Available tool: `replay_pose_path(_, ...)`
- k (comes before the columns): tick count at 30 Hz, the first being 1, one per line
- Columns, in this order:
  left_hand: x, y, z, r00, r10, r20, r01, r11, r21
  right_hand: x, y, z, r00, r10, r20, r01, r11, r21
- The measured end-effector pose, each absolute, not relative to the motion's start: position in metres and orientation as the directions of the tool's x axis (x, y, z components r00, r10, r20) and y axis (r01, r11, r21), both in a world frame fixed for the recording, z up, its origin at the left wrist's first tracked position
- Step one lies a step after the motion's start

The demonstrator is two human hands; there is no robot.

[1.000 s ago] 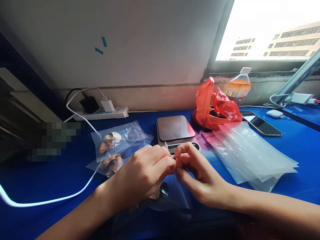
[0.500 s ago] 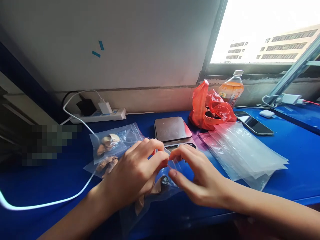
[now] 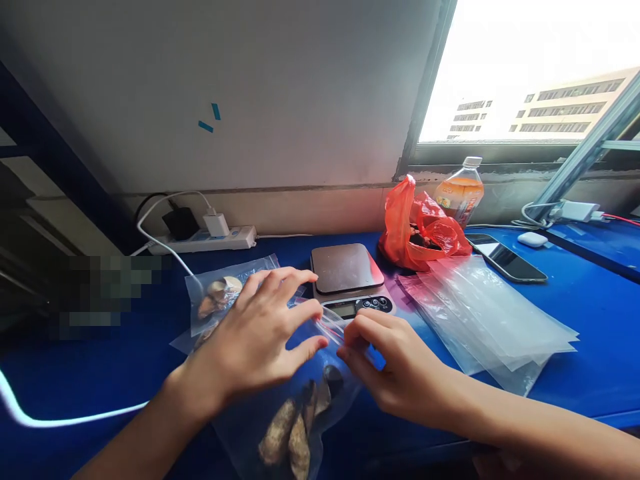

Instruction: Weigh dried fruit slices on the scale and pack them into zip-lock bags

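Note:
A clear zip bag [image 3: 336, 403] hangs at the front of the blue table, its red-lined zip at the top. Several dried-looking brown and pale pieces [image 3: 280, 432], possibly mushrooms, lie in its lower part. My right hand [image 3: 395, 367] pinches the bag's top right corner between thumb and forefinger. Just left of the zip, my left hand [image 3: 255, 333] is open with fingers spread, grasping nothing. Behind both hands stands a digital kitchen scale [image 3: 347, 270] with a bare metal plate. Partly behind my left wrist lie filled zip bags [image 3: 200, 300] with similar pieces.
Flat zip bags [image 3: 505, 313] lie stacked at the right. Behind them are a red plastic bag [image 3: 400, 230] with dark pieces, a drink bottle [image 3: 460, 190], a phone [image 3: 507, 257] and a white earphone case [image 3: 532, 239]. A power strip [image 3: 240, 238] with a white cable sits back left.
My left hand has let go of the zip bag's top edge and spread its fingers, moving slightly left. My right hand keeps its pinch. More of the bag and scale shows; the view has tilted up slightly.

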State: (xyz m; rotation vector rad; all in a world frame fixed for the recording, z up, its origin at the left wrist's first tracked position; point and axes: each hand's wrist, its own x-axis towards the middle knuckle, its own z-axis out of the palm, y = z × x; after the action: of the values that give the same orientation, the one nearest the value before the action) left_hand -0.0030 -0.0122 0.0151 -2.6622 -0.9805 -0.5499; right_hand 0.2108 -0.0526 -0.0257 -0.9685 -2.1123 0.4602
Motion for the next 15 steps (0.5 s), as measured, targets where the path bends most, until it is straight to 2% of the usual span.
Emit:
replay_pose_path(2, -0.01, -0.006, 0.02, 0.651, 0.595, 0.472, 0.71, -0.697, -0.1, 0.212, -0.052, -0.02, -0.404, 0.751, 0.522, 0.465, 0.66, -0.59)
replay_pose_path(4, -0.017, -0.004, 0.027, 0.589, 0.647, 0.484, 0.746, -0.665, -0.018, 0.214, -0.051, -0.015, -0.358, 0.743, 0.566, 0.436, 0.669, -0.602)
replay_pose_path(8, -0.031, -0.007, 0.039, 0.43, 0.825, 0.366, 0.725, -0.558, 0.404, 0.223, -0.049, -0.01, -0.173, 0.793, 0.585, 0.353, 0.604, -0.714)
replay_pose_path(11, -0.036, -0.01, 0.042, 0.243, 0.82, 0.518, 0.529, -0.56, 0.638, 0.229, -0.046, -0.009, -0.126, 0.875, 0.468, 0.252, 0.485, -0.838)
replay_pose_path(13, -0.036, -0.01, 0.043, 0.106, 0.765, 0.635, 0.353, -0.626, 0.695, 0.231, -0.045, -0.009, -0.15, 0.93, 0.336, 0.195, 0.361, -0.912)
replay_pose_path(15, -0.032, -0.01, 0.045, -0.013, 0.744, 0.668, 0.21, -0.651, 0.729, 0.229, -0.045, -0.009, -0.197, 0.958, 0.207, 0.144, 0.238, -0.961)
